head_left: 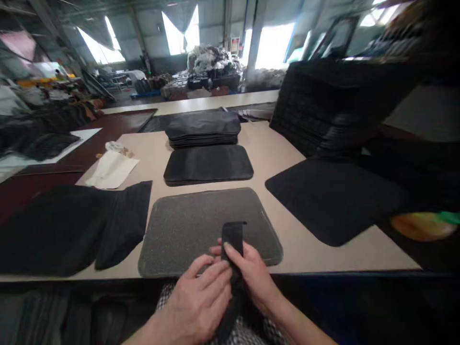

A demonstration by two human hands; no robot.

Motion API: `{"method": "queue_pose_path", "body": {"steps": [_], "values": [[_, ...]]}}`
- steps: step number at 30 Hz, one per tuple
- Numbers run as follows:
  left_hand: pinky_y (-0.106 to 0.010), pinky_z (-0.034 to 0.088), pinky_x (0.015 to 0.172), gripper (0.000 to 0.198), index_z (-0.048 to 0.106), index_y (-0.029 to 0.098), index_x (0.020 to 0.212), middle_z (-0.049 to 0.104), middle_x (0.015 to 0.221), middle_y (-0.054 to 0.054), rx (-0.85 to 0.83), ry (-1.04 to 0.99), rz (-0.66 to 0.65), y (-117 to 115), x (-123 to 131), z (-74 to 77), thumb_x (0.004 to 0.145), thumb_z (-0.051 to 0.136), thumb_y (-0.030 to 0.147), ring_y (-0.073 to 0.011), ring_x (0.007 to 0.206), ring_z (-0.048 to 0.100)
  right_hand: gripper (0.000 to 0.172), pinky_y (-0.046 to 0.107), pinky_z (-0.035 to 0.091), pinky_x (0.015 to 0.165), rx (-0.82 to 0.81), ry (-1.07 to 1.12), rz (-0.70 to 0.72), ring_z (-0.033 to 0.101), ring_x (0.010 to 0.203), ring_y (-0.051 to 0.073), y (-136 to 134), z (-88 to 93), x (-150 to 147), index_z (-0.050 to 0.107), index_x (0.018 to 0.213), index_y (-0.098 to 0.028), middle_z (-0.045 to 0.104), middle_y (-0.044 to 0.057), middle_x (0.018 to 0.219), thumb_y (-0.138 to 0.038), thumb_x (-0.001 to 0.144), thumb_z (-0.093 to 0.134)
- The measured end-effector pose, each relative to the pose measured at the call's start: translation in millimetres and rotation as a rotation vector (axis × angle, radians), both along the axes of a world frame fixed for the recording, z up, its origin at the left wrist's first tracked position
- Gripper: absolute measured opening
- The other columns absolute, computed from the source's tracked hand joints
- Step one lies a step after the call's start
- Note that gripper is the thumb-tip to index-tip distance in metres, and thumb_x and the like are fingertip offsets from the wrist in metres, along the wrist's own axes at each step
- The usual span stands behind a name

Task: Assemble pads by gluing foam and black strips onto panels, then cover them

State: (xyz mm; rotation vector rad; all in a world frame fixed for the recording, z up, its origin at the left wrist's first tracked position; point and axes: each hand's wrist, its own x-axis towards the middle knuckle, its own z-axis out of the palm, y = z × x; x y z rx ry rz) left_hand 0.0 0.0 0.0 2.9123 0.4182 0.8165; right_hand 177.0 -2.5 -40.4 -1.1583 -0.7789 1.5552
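Observation:
A narrow black strip [233,235] of material runs between my two hands at the table's front edge, its far end standing up over a grey panel. My right hand [257,275] pinches the strip, thumb on top. Lower on the strip, my left hand [204,297] has its fingers closed around it. Beneath and beyond them lies the grey panel [201,225] with rounded corners, flat on the tan tabletop [262,191]. Behind the panel sits a low stack of black rounded pieces [208,163]. The strip's lower end drops toward my lap and is partly hidden by my left hand.
A thicker stack of folded black pieces [203,127] stands farther back. Black sheets [53,225] lie at left, near a cream paper scrap [113,168]. At right are a flat black sheet [334,196] and a tall dark pile [323,105]. A blurred orange-and-green object [422,226] is at far right.

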Motion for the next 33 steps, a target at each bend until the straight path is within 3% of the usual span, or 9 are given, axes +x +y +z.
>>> {"method": "queue_pose_path", "body": {"steps": [3, 6, 9, 12, 15, 19, 22, 27, 33], "values": [[-0.033, 0.043, 0.105, 0.023, 0.064, 0.02, 0.121, 0.07, 0.125, -0.006, -0.436, -0.126, 0.215, 22.7, -8.0, 11.0, 0.099, 0.059, 0.024, -0.0192, 0.117, 0.062, 0.049, 0.033, 0.055, 0.077, 0.011, -0.03, 0.006, 0.069, 0.087, 0.024, -7.6, 0.2, 18.8, 0.067, 0.11, -0.013, 0.072, 0.01, 0.099, -0.06, 0.095, 0.065], [-0.026, 0.051, 0.074, 0.033, 0.06, 0.022, 0.126, 0.069, 0.104, -0.005, -1.108, -0.249, 0.45, 48.4, -6.8, 12.2, 0.099, 0.057, 0.042, -0.0143, 0.087, 0.065, 0.051, 0.029, 0.054, 0.064, 0.011, 0.064, 0.132, 0.068, 0.071, 0.02, -12.3, 3.3, 28.4, 0.062, 0.113, -0.012, 0.072, 0.011, 0.09, -0.061, 0.097, 0.061], [-0.019, 0.035, 0.046, 0.052, 0.057, 0.018, 0.126, 0.061, 0.084, -0.002, -1.77, -0.297, 0.356, 70.8, 5.6, 6.9, 0.091, 0.065, 0.054, -0.0088, 0.061, 0.052, 0.049, 0.025, 0.052, 0.06, -0.006, 0.157, 0.274, 0.068, 0.065, 0.018, -13.4, 4.7, 29.4, 0.059, 0.113, -0.012, 0.073, 0.012, 0.086, -0.059, 0.098, 0.061], [-0.016, 0.02, 0.04, 0.048, 0.059, 0.015, 0.109, 0.051, 0.069, 0.004, -1.987, -0.315, 0.255, 89.5, 22.0, 2.1, 0.08, 0.08, 0.047, -0.0041, 0.05, 0.038, 0.051, 0.025, 0.051, 0.06, -0.046, 0.189, 0.345, 0.069, 0.065, 0.019, -14.7, 1.0, 29.9, 0.058, 0.114, -0.013, 0.073, 0.013, 0.086, -0.061, 0.098, 0.06], [-0.017, 0.02, 0.04, 0.041, 0.058, 0.016, 0.092, 0.045, 0.056, 0.008, -1.853, -0.286, 0.338, 112.2, 34.3, -2.5, 0.076, 0.084, 0.043, -0.0031, 0.043, 0.032, 0.058, 0.028, 0.054, 0.067, -0.094, 0.158, 0.326, 0.069, 0.074, 0.021, -20.5, -4.7, 36.1, 0.058, 0.12, -0.016, 0.072, 0.011, 0.092, -0.067, 0.092, 0.063], [-0.019, 0.025, 0.043, 0.037, 0.061, 0.016, 0.09, 0.05, 0.05, 0.006, -1.527, -0.166, 0.429, 153.2, 43.9, -14.6, 0.087, 0.068, 0.053, -0.0063, 0.041, 0.037, 0.065, 0.034, 0.053, 0.088, -0.09, -0.083, 0.099, 0.068, 0.096, 0.025, -34.6, -16.1, 48.4, 0.056, 0.129, -0.022, 0.067, 0.011, 0.109, -0.071, 0.087, 0.066], [-0.021, 0.036, 0.052, 0.034, 0.065, 0.018, 0.09, 0.057, 0.059, 0.004, -1.216, -0.073, 0.468, 183.1, 51.0, -27.9, 0.094, 0.057, 0.051, -0.0102, 0.051, 0.049, 0.069, 0.033, 0.055, 0.079, -0.082, -0.315, -0.013, 0.067, 0.086, 0.024, -41.6, -31.5, 51.1, 0.05, 0.138, -0.024, 0.066, 0.009, 0.101, -0.071, 0.09, 0.06], [-0.03, 0.047, 0.083, 0.025, 0.069, 0.022, 0.096, 0.07, 0.1, -0.004, -0.529, 0.114, 0.523, 216.5, 67.2, -49.4, 0.1, 0.051, 0.04, -0.0203, 0.094, 0.065, 0.057, 0.024, 0.048, 0.055, 0.021, -0.454, -0.024, 0.056, 0.06, 0.016, -33.8, -52.9, 45.7, 0.038, 0.144, -0.023, 0.049, -0.003, 0.076, -0.062, 0.102, 0.04], [-0.029, 0.046, 0.073, 0.024, 0.066, 0.025, 0.103, 0.068, 0.105, -0.004, -0.296, 0.277, 0.654, 234.5, 81.4, -62.6, 0.102, 0.048, 0.041, -0.021, 0.094, 0.066, 0.044, 0.022, 0.042, 0.059, 0.132, -0.603, -0.064, 0.048, 0.063, 0.015, -18.4, -51.5, 48.1, 0.038, 0.138, -0.02, 0.036, -0.006, 0.072, -0.05, 0.107, 0.037]]}}
